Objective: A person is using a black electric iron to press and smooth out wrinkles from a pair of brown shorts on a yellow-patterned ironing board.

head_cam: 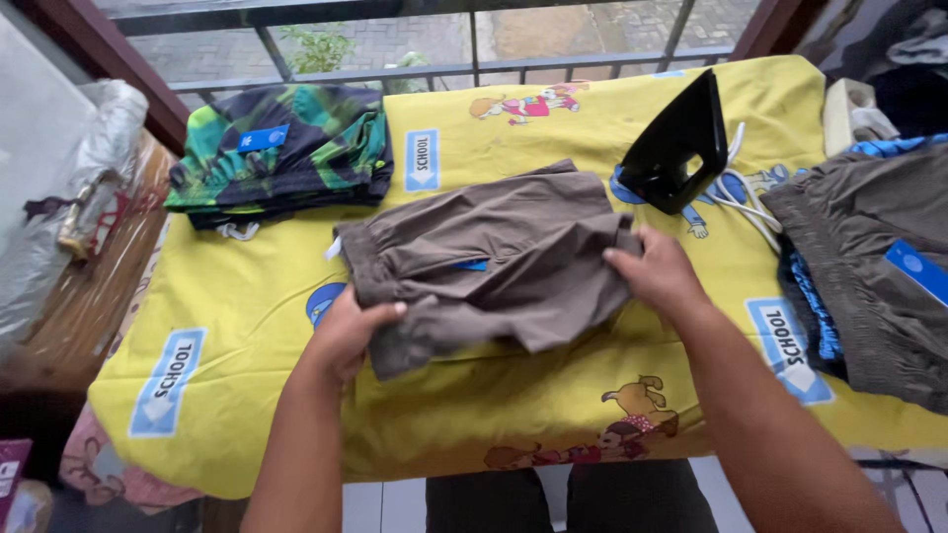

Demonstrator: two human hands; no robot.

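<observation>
Head view: left hand (348, 331) and right hand (660, 273) each grip folded brown shorts (489, 262) on yellow cloth (247, 306).

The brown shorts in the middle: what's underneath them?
The brown shorts lie on a yellow cartoon-print cloth. A blue printed patch peeks out at their left edge; the rest of it is covered.

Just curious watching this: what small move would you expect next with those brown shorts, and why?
Probably lifting the folded brown shorts toward the green patterned stack. Both the left hand and right hand grip opposite edges, the shorts look folded already, and a folded pile lies on the yellow cloth.
</observation>
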